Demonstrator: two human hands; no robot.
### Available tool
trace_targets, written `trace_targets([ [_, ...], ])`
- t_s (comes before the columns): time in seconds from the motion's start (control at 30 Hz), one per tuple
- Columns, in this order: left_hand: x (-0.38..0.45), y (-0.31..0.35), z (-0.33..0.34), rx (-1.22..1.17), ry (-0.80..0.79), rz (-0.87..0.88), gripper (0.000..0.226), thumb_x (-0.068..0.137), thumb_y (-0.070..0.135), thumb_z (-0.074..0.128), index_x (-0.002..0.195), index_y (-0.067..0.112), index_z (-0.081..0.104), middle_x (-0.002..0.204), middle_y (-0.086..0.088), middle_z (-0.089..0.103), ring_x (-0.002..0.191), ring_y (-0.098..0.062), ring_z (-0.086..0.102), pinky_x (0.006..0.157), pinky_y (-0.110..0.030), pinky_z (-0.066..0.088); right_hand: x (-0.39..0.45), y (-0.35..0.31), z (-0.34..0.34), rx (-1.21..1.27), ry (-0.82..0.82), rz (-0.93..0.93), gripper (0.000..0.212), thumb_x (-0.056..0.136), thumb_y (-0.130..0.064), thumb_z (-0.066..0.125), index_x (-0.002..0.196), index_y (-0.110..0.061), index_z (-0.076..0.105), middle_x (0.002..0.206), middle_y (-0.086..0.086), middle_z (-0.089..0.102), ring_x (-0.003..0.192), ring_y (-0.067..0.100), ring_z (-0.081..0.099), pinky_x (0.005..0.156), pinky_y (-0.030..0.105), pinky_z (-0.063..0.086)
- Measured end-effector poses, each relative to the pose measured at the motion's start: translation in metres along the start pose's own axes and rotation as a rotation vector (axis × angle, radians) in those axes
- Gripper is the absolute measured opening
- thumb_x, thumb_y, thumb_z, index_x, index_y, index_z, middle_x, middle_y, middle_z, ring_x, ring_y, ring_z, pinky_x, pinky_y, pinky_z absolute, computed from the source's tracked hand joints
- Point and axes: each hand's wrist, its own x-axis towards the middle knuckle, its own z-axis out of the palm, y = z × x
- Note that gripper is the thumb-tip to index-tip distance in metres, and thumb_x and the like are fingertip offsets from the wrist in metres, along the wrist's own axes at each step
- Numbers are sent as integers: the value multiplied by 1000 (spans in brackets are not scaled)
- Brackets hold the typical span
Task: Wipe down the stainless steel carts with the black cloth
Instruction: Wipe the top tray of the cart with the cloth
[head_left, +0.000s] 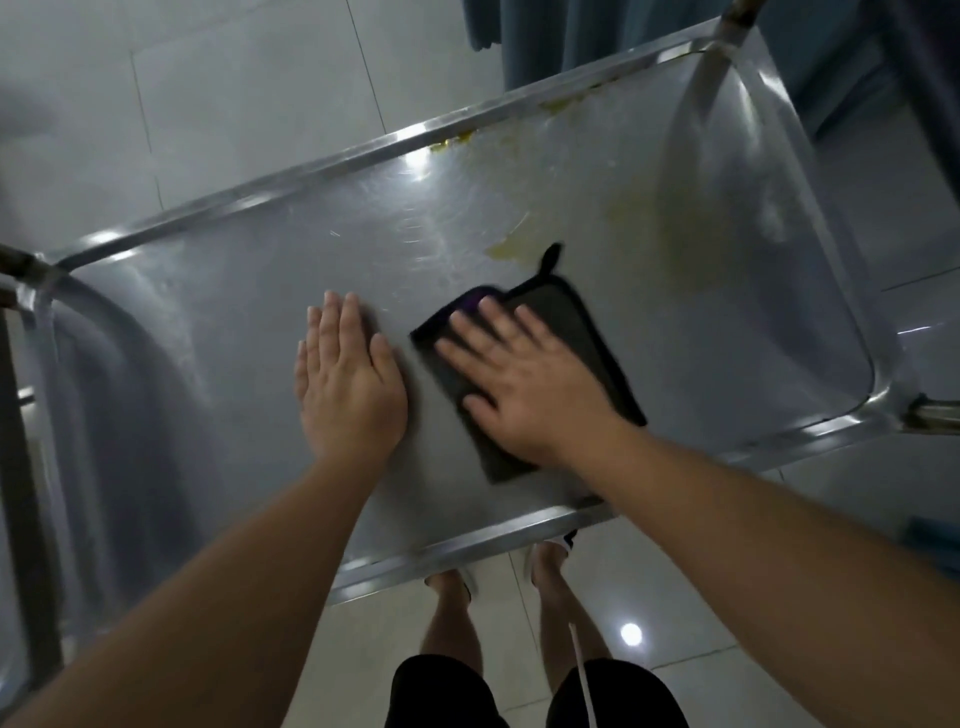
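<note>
Two bare hands lie flat on the top shelf of a stainless steel cart (218, 322), near the middle of its surface. The right hand (524, 384) presses palm-down on the black cloth (576, 338), with its fingers spread apart and stretched out over the fabric. The left hand (347, 384) rests just beside the cloth, directly on the bare steel, with its fingers pressed together and the thumb a little apart.

The cloth is folded into a long rectangle. Its long axis runs slanted across the shelf, from the near edge toward the far edge, leaning to the left as it goes away from the person. A small loop (550, 258) at its far end points toward the far edge. The near end of the cloth lies close to the near edge of the shelf, partly hidden under the right wrist.

Beyond the loop, a yellowish stain (511, 248) spreads on the steel and continues toward the far right corner, along the far rim (332, 166). To the left of the left hand the surface is open up to the left end. To the right of the cloth it is also open up to the rounded right corner. The raised rim goes around the whole shelf.
</note>
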Motion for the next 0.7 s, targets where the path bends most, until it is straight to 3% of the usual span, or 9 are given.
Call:
trace_targets([
  [0.1,1,-1,10,49,0,-38,61,110,42,24,169,27,21,178,6,13,163,-12,4,132,-37,-2,-6,72,-15,16,48,228,72,98,-54,26,165,-27,24,173,3,14,160,32,8,128,50,7],
  [0.27,1,-3,19,59,30,-34,64,108,44,22,169,26,23,177,6,15,164,-12,5,132,-38,-1,-61,191,-23,60,116,732,74,99,-54,20,166,-22,19,173,9,12,159,37,7,128,54,7],
  [0.4,1,-1,20,57,49,-40,66,105,44,24,168,23,28,177,4,20,164,-15,10,132,-39,1,-49,148,-17,118,185,981,73,101,-52,23,165,-17,19,173,14,12,158,41,8,126,58,11],
  [0.47,1,0,20,55,53,-40,66,105,43,25,168,22,29,176,3,21,164,-15,11,132,-39,2,-32,88,-8,114,230,897,73,101,-49,31,164,-14,24,171,17,19,156,45,14,125,59,14],
  [0.53,2,0,21,56,54,-41,66,105,41,27,167,22,30,176,3,22,164,-16,12,132,-40,4,-11,27,-1,99,205,676,73,101,-50,35,164,-16,24,172,14,17,158,42,11,127,56,10],
  [0.6,2,0,21,54,59,-46,65,105,39,29,167,21,32,175,2,24,163,-17,14,132,-41,6,15,-13,1,86,138,373,73,101,-52,38,165,-22,23,173,7,13,160,35,4,128,54,6],
  [0.7,2,0,21,33,64,-54,63,105,35,29,166,20,33,175,2,25,163,-15,14,132,-40,6,56,-18,-11,-34,10,-139,68,104,-53,29,166,-28,15,174,-2,5,160,27,-5,128,49,-1],
])
